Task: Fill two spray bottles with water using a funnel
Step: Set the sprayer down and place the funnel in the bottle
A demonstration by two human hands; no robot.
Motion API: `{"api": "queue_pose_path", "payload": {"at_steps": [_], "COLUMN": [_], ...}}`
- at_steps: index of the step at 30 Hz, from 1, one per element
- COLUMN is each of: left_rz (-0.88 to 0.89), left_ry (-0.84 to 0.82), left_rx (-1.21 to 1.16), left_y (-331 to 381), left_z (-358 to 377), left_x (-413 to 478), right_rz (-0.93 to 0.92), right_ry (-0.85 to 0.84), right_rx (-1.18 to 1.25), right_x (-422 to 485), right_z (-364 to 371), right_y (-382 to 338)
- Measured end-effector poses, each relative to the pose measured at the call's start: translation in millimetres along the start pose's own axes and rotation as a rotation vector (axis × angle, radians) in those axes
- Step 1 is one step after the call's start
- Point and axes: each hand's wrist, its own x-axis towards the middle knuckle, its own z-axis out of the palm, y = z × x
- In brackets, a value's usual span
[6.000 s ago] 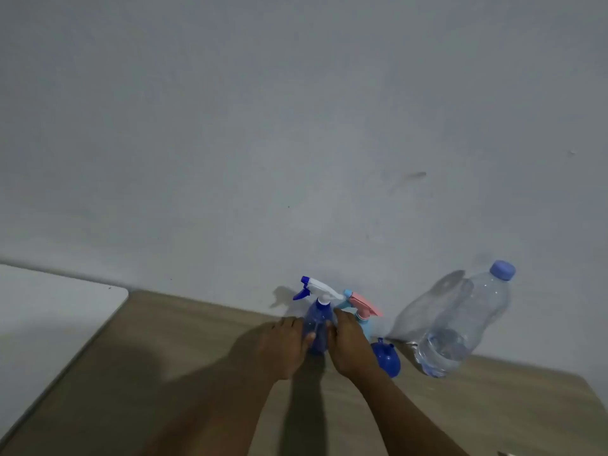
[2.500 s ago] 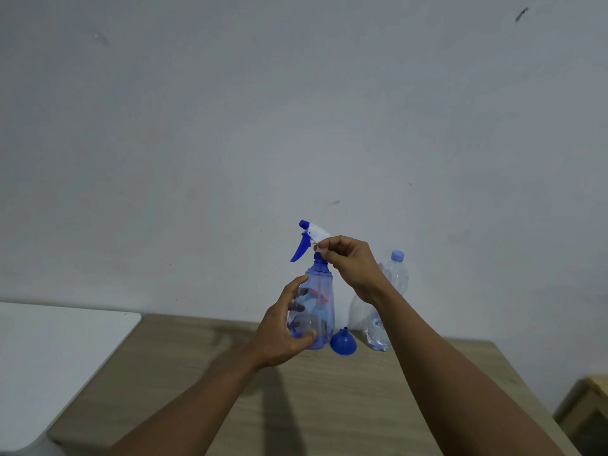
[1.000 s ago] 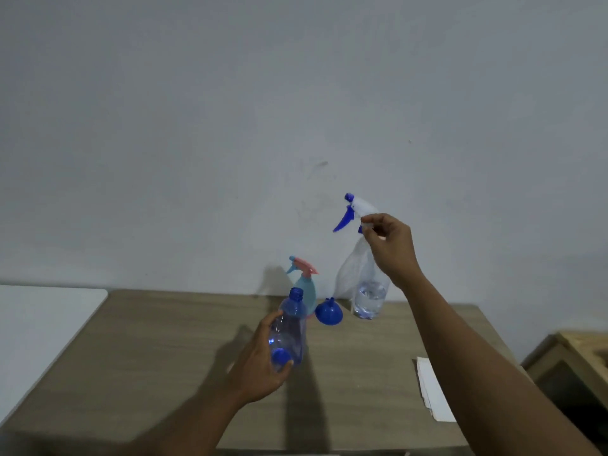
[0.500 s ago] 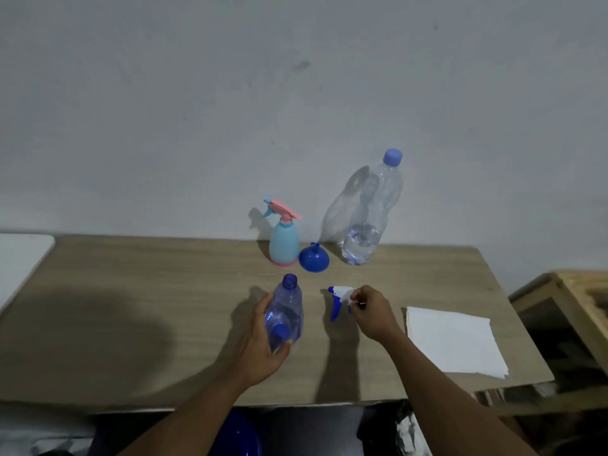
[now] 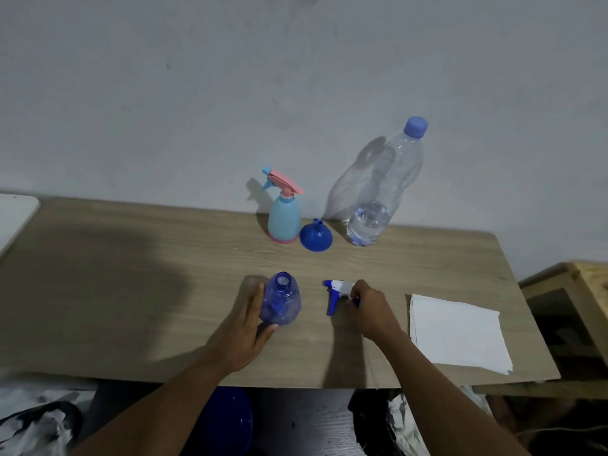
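A clear blue spray bottle (image 5: 281, 302) stands upright on the wooden table (image 5: 131, 274) with its neck uncovered. My left hand (image 5: 246, 327) grips its body from the left. My right hand (image 5: 370, 307) holds the white and blue spray head (image 5: 335, 291) down at the tabletop, just right of the bottle. At the back stands a light-blue spray bottle (image 5: 284, 212) with a pink trigger head screwed on. A blue funnel (image 5: 316, 238) lies mouth-down beside it. A large clear water bottle (image 5: 385, 189) with a blue cap holds a little water.
A stack of white paper (image 5: 457, 330) lies at the table's right front. A wooden piece of furniture (image 5: 572, 291) stands to the right, a white surface (image 5: 14, 212) to the left. A dark blue round object (image 5: 230, 419) and crumpled cloth lie under the table's front edge.
The spray head has come off the blue bottle. My right hand carried it from up high down to the tabletop, while my left hand set the bottle upright on the table.
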Motion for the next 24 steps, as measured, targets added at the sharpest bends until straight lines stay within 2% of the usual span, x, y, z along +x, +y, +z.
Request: {"api": "queue_pose_path", "payload": {"at_steps": [4, 7, 10, 15, 20, 24], "left_rz": [-0.043, -0.105, -0.124, -0.137, -0.150, -0.165], "left_ry": [-0.008, -0.038, -0.007, 0.027, -0.009, -0.019], "left_rx": [0.069, 0.131, 0.184, 0.232, 0.323, 0.334], "left_y": [-6.5, -9.4, -5.9, 0.9, -3.7, 1.6], "left_z": [7.9, 11.4, 11.7, 8.2, 10.8, 8.7], "left_x": [0.5, 1.9, 2.4, 5.9, 8.6, 9.1], "right_rz": [-0.009, -0.015, -0.013, -0.182, -0.257, -0.269], "right_ry": [-0.064, 0.004, 0.100, 0.132, 0.093, 0.102], "right_rx": [-0.142, -0.222, -0.013, 0.250, 0.369, 0.326], "right_x": [1.7, 12.9, 40.5, 92.0, 125.0, 137.8], "right_z": [-8.5, -15.7, -22.8, -19.7, -4.8, 8.9], "right_y": [-6.3, -7.2, -17.9, -53.4, -61.8, -56.5]}}
